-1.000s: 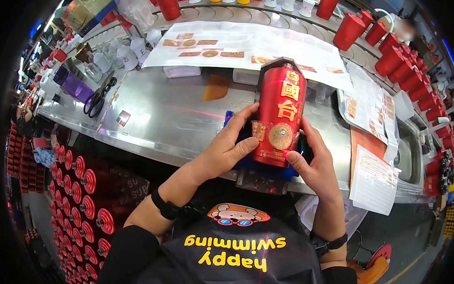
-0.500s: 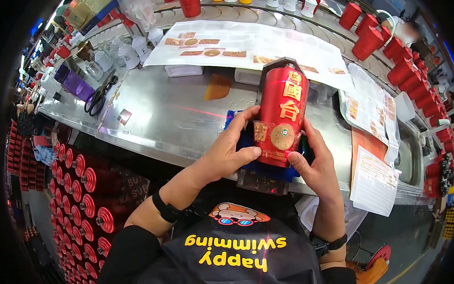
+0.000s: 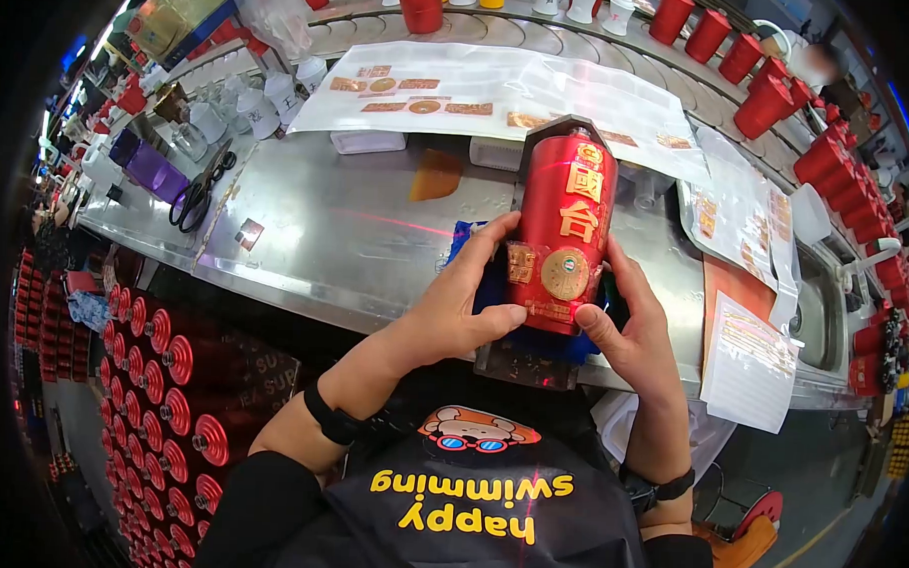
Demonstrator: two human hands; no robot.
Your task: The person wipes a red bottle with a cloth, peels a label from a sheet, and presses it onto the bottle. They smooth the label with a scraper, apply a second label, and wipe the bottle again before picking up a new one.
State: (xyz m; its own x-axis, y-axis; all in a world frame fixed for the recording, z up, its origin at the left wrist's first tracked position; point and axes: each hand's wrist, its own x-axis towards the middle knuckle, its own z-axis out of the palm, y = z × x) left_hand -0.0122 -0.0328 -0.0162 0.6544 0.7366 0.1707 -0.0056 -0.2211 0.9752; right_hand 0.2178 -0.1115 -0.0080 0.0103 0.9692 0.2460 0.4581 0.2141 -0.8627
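Note:
A red bottle (image 3: 569,203) with gold characters and a round gold label (image 3: 565,274) lies tilted in a dark holder (image 3: 531,146), its neck end away from me. My left hand (image 3: 464,304) grips its lower left side, thumb near the base and fingers by a small gold label (image 3: 521,263). On the opposite side, my right hand (image 3: 628,325) is curled against the lower right, its thumb at the base edge. Blue cloth (image 3: 464,240) shows beneath the bottle. Some fingertips are hidden behind it.
A white label sheet (image 3: 462,69) spans the bench's back, before a conveyor carrying red bottles (image 3: 421,7). Black scissors (image 3: 199,197) and a purple container (image 3: 150,168) lie left. More label sheets (image 3: 732,209) and a sink (image 3: 822,322) are right. Several red bottles (image 3: 177,359) stand lower left.
The red bottles on the conveyor have moved to the right. My left thumb has shifted slightly at the base; the held bottle stays almost in place.

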